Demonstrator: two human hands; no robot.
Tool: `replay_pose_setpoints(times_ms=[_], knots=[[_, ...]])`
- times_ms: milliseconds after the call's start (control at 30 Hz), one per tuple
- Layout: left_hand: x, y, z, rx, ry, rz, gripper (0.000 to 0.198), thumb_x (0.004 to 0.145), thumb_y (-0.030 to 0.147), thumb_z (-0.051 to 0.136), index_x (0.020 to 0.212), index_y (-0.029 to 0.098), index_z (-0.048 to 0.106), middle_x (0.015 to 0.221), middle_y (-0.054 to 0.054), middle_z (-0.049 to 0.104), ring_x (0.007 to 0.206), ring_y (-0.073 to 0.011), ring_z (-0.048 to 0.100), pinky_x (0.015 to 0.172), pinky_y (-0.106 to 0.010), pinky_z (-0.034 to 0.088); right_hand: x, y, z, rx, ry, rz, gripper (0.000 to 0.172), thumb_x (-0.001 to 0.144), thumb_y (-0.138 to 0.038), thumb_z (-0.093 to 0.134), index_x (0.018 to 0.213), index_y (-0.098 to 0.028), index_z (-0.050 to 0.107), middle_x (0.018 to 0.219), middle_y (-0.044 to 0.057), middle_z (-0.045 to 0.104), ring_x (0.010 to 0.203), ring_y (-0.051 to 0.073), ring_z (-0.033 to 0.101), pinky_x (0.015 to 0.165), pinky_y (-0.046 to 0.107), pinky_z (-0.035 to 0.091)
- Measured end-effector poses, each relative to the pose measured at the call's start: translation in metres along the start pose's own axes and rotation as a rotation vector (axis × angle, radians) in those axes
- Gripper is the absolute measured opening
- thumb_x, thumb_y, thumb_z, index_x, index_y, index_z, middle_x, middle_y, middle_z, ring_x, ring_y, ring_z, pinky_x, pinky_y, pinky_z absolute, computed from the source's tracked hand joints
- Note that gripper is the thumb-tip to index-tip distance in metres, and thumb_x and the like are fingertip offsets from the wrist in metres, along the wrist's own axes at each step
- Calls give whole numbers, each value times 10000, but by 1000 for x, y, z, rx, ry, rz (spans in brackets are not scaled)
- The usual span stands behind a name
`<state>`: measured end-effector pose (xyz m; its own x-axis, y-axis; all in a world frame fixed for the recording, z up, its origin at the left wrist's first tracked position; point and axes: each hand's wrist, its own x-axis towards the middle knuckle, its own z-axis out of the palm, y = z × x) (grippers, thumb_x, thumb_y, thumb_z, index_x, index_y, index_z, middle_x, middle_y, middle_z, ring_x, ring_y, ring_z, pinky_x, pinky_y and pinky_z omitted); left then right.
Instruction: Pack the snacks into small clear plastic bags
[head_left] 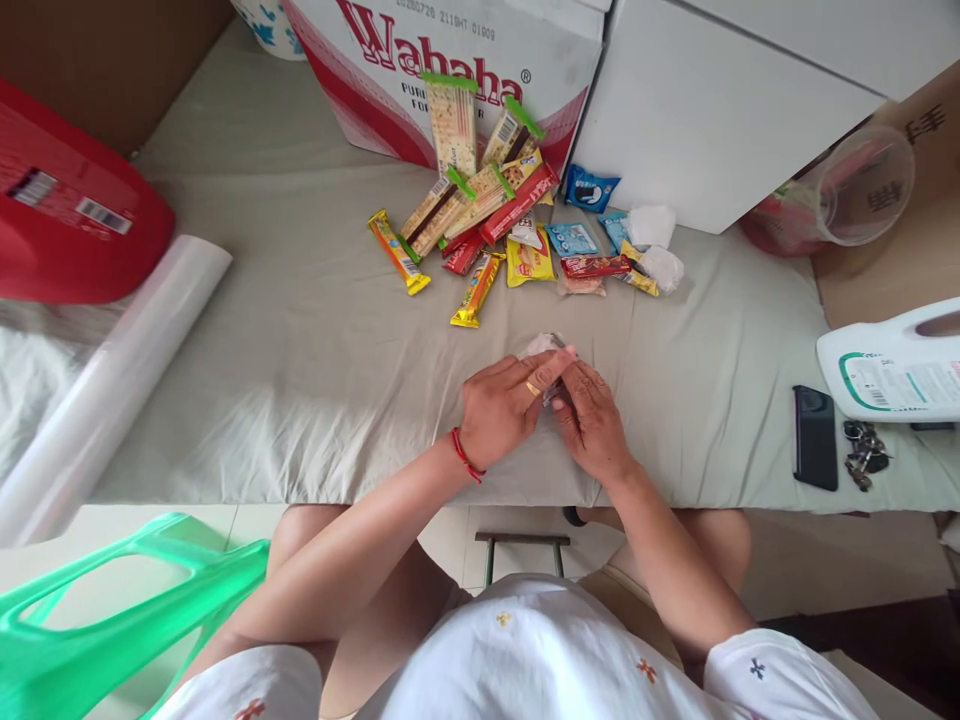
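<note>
My left hand (504,405) and my right hand (592,418) meet over the grey cloth-covered table (300,340), fingers pinched together on a small clear-wrapped packet (541,346) that sticks out just beyond the fingertips. Most of the packet is hidden by the fingers. A red string circles my left wrist and a ring sits on one finger. Beyond the hands lies a heap of snack packets (510,235): long cracker bars, yellow and red wrappers, blue sachets and white ones.
A Wahaha carton (450,60) and a white box (697,120) stand at the back. A plastic film roll (112,370) and red pack (67,200) lie left. A phone (814,437), keys (864,455), a white jug (892,365) lie right. A green stool (112,610) stands lower left.
</note>
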<state>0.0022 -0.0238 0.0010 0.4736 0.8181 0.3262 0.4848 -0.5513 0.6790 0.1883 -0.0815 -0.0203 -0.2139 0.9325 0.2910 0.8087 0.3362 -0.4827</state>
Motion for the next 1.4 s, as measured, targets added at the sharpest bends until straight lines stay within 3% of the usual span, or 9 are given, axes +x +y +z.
replay_pose_setpoints(times_ms=[133, 500, 767, 867, 933, 1033, 1133, 1267, 1400], knots=[[6, -6, 2, 177, -138, 13, 503, 1106, 427, 397, 1533, 228, 575, 1545, -119, 621, 1469, -299, 528, 1270, -579, 261, 0, -1, 1, -43, -54, -5, 564, 1104, -347, 435, 1656, -237, 399, 1637, 107, 518, 1585, 263, 380, 1283, 543, 356], [10, -3, 10, 241, -231, -147, 653, 1076, 513, 396, 1589, 115, 469, 1653, -184, 480, 1642, -352, 230, 1308, -680, -57, 0, -3, 5, -145, -32, 134, 697, 1001, -135, 419, 1689, -177, 318, 1672, 129, 463, 1573, 284, 393, 1285, 552, 343], [11, -15, -9, 340, -456, -153, 1096, 829, 752, 686, 1633, 67, 395, 1766, -251, 158, 1654, -465, 38, 1276, -743, -27, -10, 14, -10, -176, 39, 124, 536, 1019, -157, 437, 1537, -182, 571, 1578, 153, 571, 1530, 322, 441, 1220, 585, 432], [14, -18, -17, 324, -554, -137, 1145, 796, 688, 755, 1667, 82, 325, 1776, -243, 104, 1656, -459, 26, 1275, -747, -19, -7, 16, -25, -163, 60, 7, 674, 981, -91, 430, 1643, -217, 422, 1610, 128, 539, 1555, 296, 414, 1243, 578, 412], [15, -18, -18, 317, -573, -134, 1142, 791, 642, 779, 1672, 88, 309, 1776, -243, 105, 1659, -446, 37, 1276, -746, -15, 1, 15, -32, -174, -58, -114, 785, 950, -47, 430, 1696, -257, 304, 1673, 90, 468, 1595, 276, 355, 1292, 583, 334], [15, -18, -16, 305, -560, -139, 1084, 820, 585, 771, 1666, 84, 314, 1774, -246, 122, 1662, -424, 71, 1278, -744, -8, 21, 16, -32, -181, -279, -220, 821, 939, -38, 449, 1697, -314, 295, 1708, 41, 418, 1608, 258, 333, 1310, 580, 296], [16, -20, -16, 262, -560, -139, 991, 851, 478, 757, 1651, 73, 334, 1772, -247, 135, 1665, -404, 86, 1283, -734, -19, 42, 25, -29, -131, -343, -220, 732, 974, -102, 481, 1671, -290, 366, 1702, 71, 427, 1576, 269, 387, 1278, 566, 360], [17, -28, -28, 58, -485, -172, 953, 816, 317, 759, 1648, 109, 343, 1758, -234, 230, 1662, -384, 134, 1312, -684, 8, 53, 29, -30, 75, -257, -132, 532, 1048, -270, 501, 1579, -261, 516, 1529, 128, 621, 1429, 282, 556, 1203, 544, 461], [18, -31, -44, -550, -282, -222, 1023, 797, 420, 797, 1672, 238, 298, 1766, -156, 262, 1616, -351, 303, 1297, -568, 303, 47, 11, -27, 528, -127, 161, 506, 1036, -546, 573, 1450, -261, 630, 1357, 107, 734, 1293, 271, 666, 1113, 479, 544]])
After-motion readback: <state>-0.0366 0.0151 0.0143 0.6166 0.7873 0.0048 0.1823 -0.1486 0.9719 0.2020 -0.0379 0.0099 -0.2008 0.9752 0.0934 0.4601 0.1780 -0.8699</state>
